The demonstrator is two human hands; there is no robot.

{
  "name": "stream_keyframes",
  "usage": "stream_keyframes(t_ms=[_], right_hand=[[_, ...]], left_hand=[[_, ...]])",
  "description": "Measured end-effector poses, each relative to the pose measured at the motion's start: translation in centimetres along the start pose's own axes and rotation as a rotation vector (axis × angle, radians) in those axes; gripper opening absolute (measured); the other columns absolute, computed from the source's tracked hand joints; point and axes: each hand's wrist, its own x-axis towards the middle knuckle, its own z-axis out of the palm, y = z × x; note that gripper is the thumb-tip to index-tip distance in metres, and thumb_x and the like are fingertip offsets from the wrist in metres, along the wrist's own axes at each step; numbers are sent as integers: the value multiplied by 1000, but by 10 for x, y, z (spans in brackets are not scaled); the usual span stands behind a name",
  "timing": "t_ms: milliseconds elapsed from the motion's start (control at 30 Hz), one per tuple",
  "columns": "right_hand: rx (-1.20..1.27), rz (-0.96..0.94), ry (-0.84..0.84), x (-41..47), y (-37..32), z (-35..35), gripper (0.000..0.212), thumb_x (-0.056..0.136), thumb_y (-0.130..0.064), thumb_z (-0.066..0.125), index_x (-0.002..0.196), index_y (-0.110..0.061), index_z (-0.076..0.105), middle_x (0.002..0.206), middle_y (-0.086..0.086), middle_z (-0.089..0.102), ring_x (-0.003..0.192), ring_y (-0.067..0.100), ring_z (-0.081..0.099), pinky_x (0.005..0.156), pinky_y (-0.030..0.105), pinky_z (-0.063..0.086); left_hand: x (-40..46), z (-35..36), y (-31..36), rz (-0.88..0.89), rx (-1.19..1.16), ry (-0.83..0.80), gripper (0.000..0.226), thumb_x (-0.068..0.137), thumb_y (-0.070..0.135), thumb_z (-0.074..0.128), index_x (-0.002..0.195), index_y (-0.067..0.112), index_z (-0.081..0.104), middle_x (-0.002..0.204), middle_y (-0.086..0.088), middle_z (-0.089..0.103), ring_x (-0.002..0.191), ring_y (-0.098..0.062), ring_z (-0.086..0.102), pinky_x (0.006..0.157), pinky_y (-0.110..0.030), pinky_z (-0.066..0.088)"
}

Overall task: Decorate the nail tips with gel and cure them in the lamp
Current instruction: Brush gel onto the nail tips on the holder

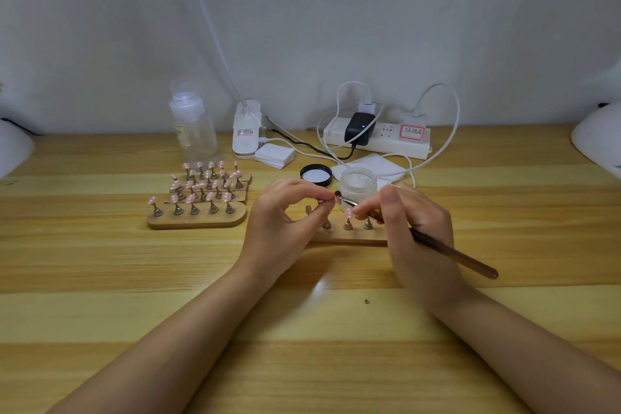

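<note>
While both forearms rest on the wooden table [100, 279], the hands meet just above a wooden stand [349, 237] at centre. L hand [285, 215] pinches a small stud holder [326, 201] w/ thumb & forefinger, lifted clear of the stand; whether a nail tip sits on it can't be told, too small. R hand [413, 228] grips a brush [453, 254] pen-style, brown handle slanting down to the right, metal ferrule pointing left so the bristle end nearly meets the holder. Contact itself can't be made out.

Under the hands the stand carries three visible brass studs; a pink tip [349, 213] shows on the middle one, the rest is hidden by fingers. Just behind, a frosted gel jar [358, 183] stands open, its black lid [316, 175] lying upturned beside it to the left.

Left of centre, four more stands [198, 217] sit in stacked rows, each stud topped w/ a pink tip. Behind them: a clear pump bottle [193, 126], a small white device [247, 131] w/ a cable, and a stack of white pads [275, 155]. A white wipe [379, 163] lies behind the jar. At the wall a power strip [379, 138] holds a black adapter & white plugs, cables looping over it. White rounded objects, partly cropped, sit at the far left [13, 148] & far right [598, 141] edges; what they are can't be told.
</note>
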Motion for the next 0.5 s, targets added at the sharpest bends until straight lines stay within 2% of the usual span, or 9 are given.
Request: stream_keyframes(t_ms=[133,300,400,500], right_hand=[[2,-28,14,0,0,-1,48,95,-27,33,67,-9,68,66,-11,62,68,15,58,66,36,47],[34,-46,45,-1,0,-3,47,95,-26,32,66,-13,66,66,-15,60,64,13,59,63,41,49],[57,-24,66,0,-1,-2,43,95,-27,32,70,-17,65,67,-10,63,66,17,61,64,44,50],[45,41,41,1,-2,0,42,94,-32,34,73,-17,68,71,-11,65,73,13,62,72,48,50]], left_hand=[[0,0,1,-6,3,-14,16,74,6,73,85,17,71,82,2,69,86,-15,61,81,-22,43],[1,0,2,-11,6,-17,10,75,8,73,83,14,72,79,3,69,84,-13,61,79,-19,42],[1,-1,2,-16,0,-21,10,75,8,73,84,13,72,80,3,69,84,-13,61,79,-20,43],[1,-2,1,-27,-7,-25,11,76,8,72,85,14,72,81,4,69,85,-13,62,80,-26,45]])
